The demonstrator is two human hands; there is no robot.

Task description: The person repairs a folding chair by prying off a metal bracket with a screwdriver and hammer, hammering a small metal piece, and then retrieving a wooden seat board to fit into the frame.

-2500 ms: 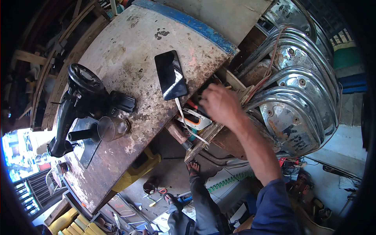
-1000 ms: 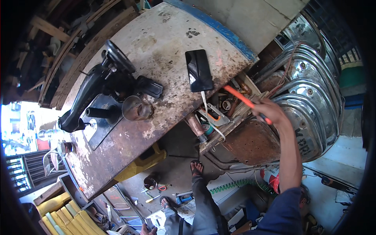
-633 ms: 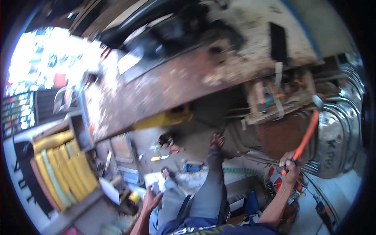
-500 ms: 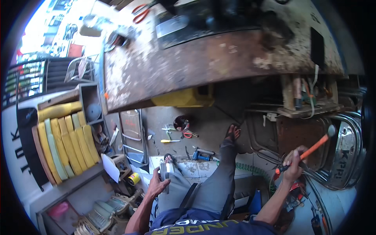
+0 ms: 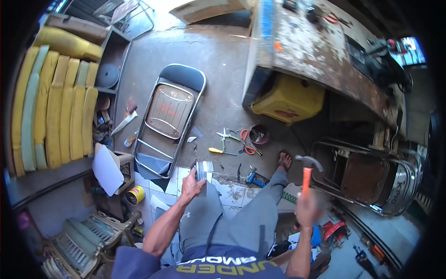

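My right hand (image 5: 309, 210) is closed round a claw hammer (image 5: 306, 179) with an orange handle, its metal head up and away from me. Motion blurs the fingers. In my left hand (image 5: 191, 187), held over my left thigh, is a shiny silver metal piece (image 5: 202, 172) with flat, straight edges; its exact kind is unclear. The hammer and the metal piece are well apart. On the floor beyond my knees lie a yellow-handled screwdriver (image 5: 221, 151), orange-handled scissors (image 5: 246, 142), pliers (image 5: 226, 136) and a blue staple gun (image 5: 257, 179).
A folding chair (image 5: 169, 111) lies folded on the floor ahead. Right of it stands a worn workbench (image 5: 306, 51) with a yellow stool (image 5: 290, 100) beneath. Yellow foam pads (image 5: 55, 107) are stacked at left. Metal chair frames (image 5: 371, 179) lie at right.
The view has swung left, bringing the whole folding chair into sight. The hammer has turned from slanting right to nearly upright and come nearer the left hand. Both hands keep their hold.
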